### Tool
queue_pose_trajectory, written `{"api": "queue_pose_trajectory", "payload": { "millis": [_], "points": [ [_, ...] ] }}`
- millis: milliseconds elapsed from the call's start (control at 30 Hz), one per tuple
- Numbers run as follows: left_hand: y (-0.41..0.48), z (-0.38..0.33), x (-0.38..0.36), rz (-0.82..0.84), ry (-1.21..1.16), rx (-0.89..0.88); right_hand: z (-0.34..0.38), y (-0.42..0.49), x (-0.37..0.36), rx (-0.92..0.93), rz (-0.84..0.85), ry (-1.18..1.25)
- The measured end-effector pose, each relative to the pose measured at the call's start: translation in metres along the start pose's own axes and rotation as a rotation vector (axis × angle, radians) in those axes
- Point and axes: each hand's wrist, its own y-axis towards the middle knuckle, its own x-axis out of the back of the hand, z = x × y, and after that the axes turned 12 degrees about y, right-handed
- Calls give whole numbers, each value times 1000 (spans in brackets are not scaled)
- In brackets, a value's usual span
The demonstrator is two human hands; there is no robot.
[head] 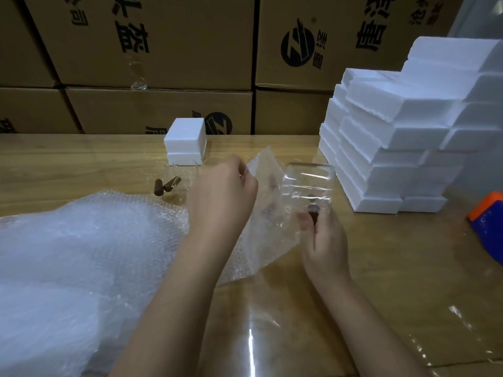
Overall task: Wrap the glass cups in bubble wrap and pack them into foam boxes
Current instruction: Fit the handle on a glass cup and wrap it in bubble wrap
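At a packing table, seen from the head camera, a glass cup is held clear of the wood by the right hand, whose fingers are curled around the cup's brown handle. A bubble wrap sheet is lifted beside it by the left hand, its upper edge pinched between curled fingers and thumb. The cup is tipped on its side at the sheet's right edge; whether glass and sheet touch cannot be told.

The cup is judged thin-walled, smooth and easily broken, so the handle is likely the surest hold, with the body best cradled, not squeezed. The sheet is taken to be light and limp, and is best held by an edge or corner.

More cups are seen behind the left hand, near a closed foam box. A stack of foam boxes is set at right, a loose heap of bubble wrap at left, and cardboard cartons behind.
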Motion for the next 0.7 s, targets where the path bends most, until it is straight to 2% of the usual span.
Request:
{"api": "queue_pose_trajectory", "payload": {
  "millis": [100, 233, 333, 433, 500, 567, 633, 700],
  "points": [
    [0, -3, -2, -82, -23, -48, 0, 4, 3, 76, 106, -219],
    [-5, -11, -7, -120, -66, -205, -1, 2, 1, -112, 324, -355],
    [-15, -20, -18, -113, -10, -346, -4, 0, -1, -226, 373, -261],
    [-22, -20, -28, -117, 14, -350, -4, 5, -3, -465, 363, 44],
    [-23, -13, -32, -140, -18, -274, -6, 14, 7, -771, 359, 410],
    [-22, -5, -34, -164, -77, -199, -12, 22, 27, -1034, 424, 821],
    [-19, 1, -35, -151, -168, -103, -19, 25, 45, -1127, 538, 1150],
    [-16, 6, -36, -82, -250, -12, -25, 25, 55, -1090, 656, 1422]
  ]
}}
